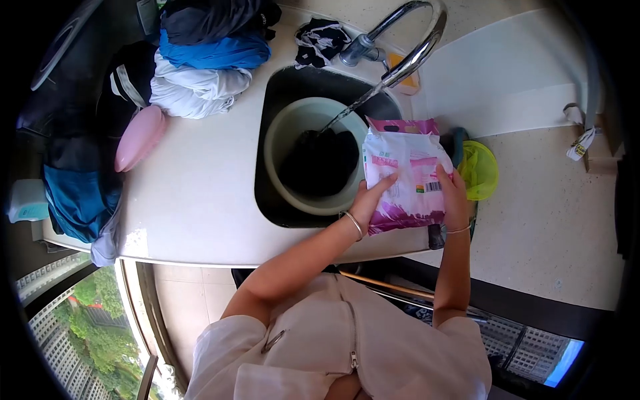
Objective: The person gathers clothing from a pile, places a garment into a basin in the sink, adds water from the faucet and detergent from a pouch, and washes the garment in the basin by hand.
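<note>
Both hands hold a pink-and-white plastic packet with a barcode and handle cut-outs at its top. My left hand grips its lower left side, thumb across the front. On the right edge my right hand is closed, thumb also on the front. The fingers behind the packet are hidden. Just left of it, a pale round basin sits in the dark sink. Dark cloth lies in the basin, and water runs onto it from the curved chrome faucet.
Folded clothes are stacked at the back left, near a pink oval object. Blue-green cloth hangs over the counter's left edge. A yellow-green container stands right of the packet. Black-and-white cloth lies beside the faucet.
</note>
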Demonstrator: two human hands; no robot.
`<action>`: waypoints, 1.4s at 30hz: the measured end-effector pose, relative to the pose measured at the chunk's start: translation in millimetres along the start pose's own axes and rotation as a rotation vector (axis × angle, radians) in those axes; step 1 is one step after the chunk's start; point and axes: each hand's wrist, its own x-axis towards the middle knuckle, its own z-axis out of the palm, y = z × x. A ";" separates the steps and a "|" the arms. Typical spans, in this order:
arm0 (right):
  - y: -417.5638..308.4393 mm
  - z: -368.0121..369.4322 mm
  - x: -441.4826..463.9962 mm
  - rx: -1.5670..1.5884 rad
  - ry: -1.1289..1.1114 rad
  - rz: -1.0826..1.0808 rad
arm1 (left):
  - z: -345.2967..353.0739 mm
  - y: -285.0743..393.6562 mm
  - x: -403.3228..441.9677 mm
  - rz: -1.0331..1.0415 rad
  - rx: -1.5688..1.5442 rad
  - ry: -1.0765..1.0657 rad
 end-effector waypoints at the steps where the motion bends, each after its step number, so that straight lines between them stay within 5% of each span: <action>1: -5.6 4.0 -1.5 -0.027 -0.012 -0.082 | -0.2 2.5 5.1 0.026 -0.024 0.032; 12: 5.2 14.7 5.0 -0.036 -0.052 -0.249 | -9.3 14.9 12.6 -0.013 0.026 -0.035; 18: 33.8 4.3 7.3 -0.032 -0.037 -0.132 | -11.4 11.3 17.0 0.008 0.105 -0.023; 22: 75.5 -2.1 -20.2 0.145 0.103 -0.224 | -9.8 7.6 6.5 0.254 0.540 0.049; 25: 109.0 -17.9 -28.7 0.568 0.057 -0.074 | -6.7 12.9 1.6 0.434 1.065 0.009; 29: 107.3 -21.8 -35.7 0.824 0.019 -0.076 | 15.3 28.3 -9.1 0.511 1.314 -0.087; 36: 54.1 -31.5 -49.4 0.780 0.599 -0.423 | 29.5 40.3 -1.0 0.546 1.137 -0.477; 38: 41.1 -57.7 -56.0 0.714 0.751 -0.453 | 15.2 46.1 2.5 0.351 1.104 -0.322; 42: 33.3 -109.4 -58.7 0.751 0.906 -0.581 | -51.0 64.2 26.1 0.150 1.777 -0.171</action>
